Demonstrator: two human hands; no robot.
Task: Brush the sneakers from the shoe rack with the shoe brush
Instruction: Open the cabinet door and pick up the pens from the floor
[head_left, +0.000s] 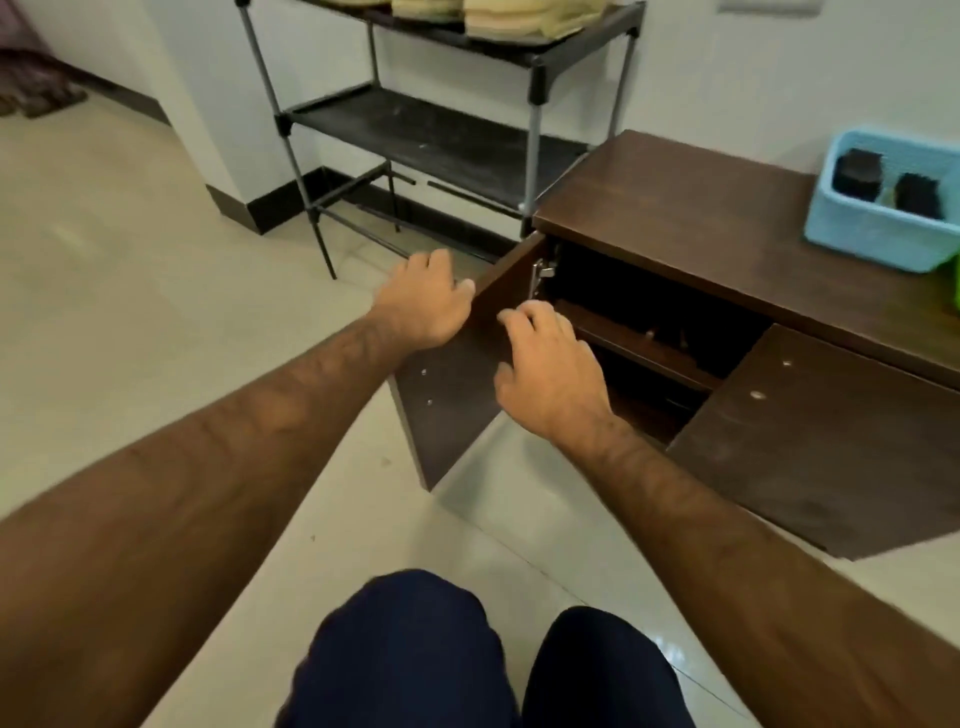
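Trouble is sitting mostly around the left-side dark brown wooden door (452, 364) of the low dark brown wooden cabinet (675, 208). The left hand (423, 306) is holding the door's top edge, thumb hooking over it and fingers curling down the outer face. The door is standing close to a leg of the black-shelved metal-tube shoe rack (431, 135) — pulling harder could be knocking the rack & shaking the pale cream sneakers (524, 21) off its top shelf. The right hand (550, 374) is hovering in front of the opening, fingers loosely curled & slightly apart, holding nothing. It's near the hinge, so a door swinging back could be pinching it. Also poss.: digging in the dark cabinet is prob. wasting effort, since the dark bristle shoe brushes (857, 171) are lying in the light blue plastic basket (872, 244) on the cabinet top, far R, well apart from both hands. Counting: 2 hands, 2 doors standing open, 1 cabinet w/ 1 inner shelf showing, 1 rack w/ 2 shelves in view, 1 basket, 2 brushes — the sneakers are being cut off by the frame edge, so their no. is unclear.
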